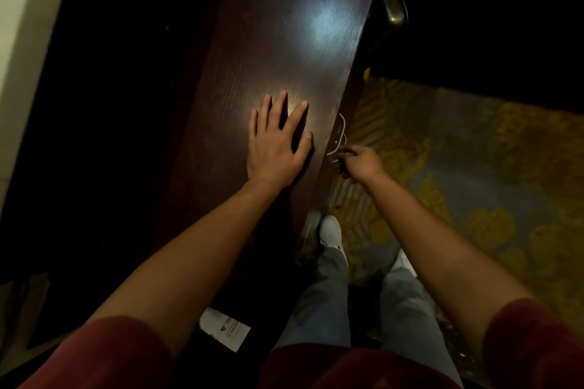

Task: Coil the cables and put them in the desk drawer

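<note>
A dark wooden desk top [284,41] runs from the bottom centre up to the top right of the head view. My left hand [276,142] lies flat on it with the fingers spread, near its right edge. Just past that edge, below the top, my right hand [357,163] has its fingers curled at a pale metal drawer handle [338,136] on the desk's front. The drawer front itself is hidden under the overhang. No cable shows anywhere in this dim frame.
A second metal handle [393,6] sticks out farther along the desk's front. A yellow and grey patterned carpet [458,167] lies to the right, with my legs and white shoes [330,230] close to the desk. A white paper [226,328] sits at the desk's near end.
</note>
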The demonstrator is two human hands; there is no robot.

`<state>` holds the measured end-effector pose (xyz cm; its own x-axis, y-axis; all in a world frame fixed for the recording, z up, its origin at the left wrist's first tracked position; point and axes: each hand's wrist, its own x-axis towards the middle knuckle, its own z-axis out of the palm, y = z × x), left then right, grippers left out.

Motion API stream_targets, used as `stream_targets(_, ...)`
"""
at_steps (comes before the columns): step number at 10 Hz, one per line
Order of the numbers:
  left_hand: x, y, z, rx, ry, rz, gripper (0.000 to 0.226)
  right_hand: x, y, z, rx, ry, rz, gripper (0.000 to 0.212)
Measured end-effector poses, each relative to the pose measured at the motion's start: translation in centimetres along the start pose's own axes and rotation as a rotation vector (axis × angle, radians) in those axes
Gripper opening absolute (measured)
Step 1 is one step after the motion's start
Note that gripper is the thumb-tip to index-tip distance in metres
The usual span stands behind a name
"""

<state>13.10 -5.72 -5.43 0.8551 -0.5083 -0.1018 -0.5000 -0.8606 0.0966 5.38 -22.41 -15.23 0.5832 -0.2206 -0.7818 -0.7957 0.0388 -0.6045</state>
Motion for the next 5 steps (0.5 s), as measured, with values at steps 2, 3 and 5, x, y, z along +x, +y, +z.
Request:
stream_targets(2, 0.0, 0.1, -0.3, 0.020, -0.047, -0.001, 0.056, -1.9, -0.1, -1.8, 0.024, -0.078, -0.028, 0.041)
stream_targets(3, 0.0, 0.3, -0.8, 0.039, -0.087, -0.005, 0.056, -3.2, -0.3, -3.1, -0.049, -0.068, -0.070, 0.046)
stream_targets(5, 1.5, 0.4, -5.2, 0.016, -0.202, 0.048, 0.055, -7.4, -1.1, -8.9, -0.450, 0.212, -0.304, 0.048)
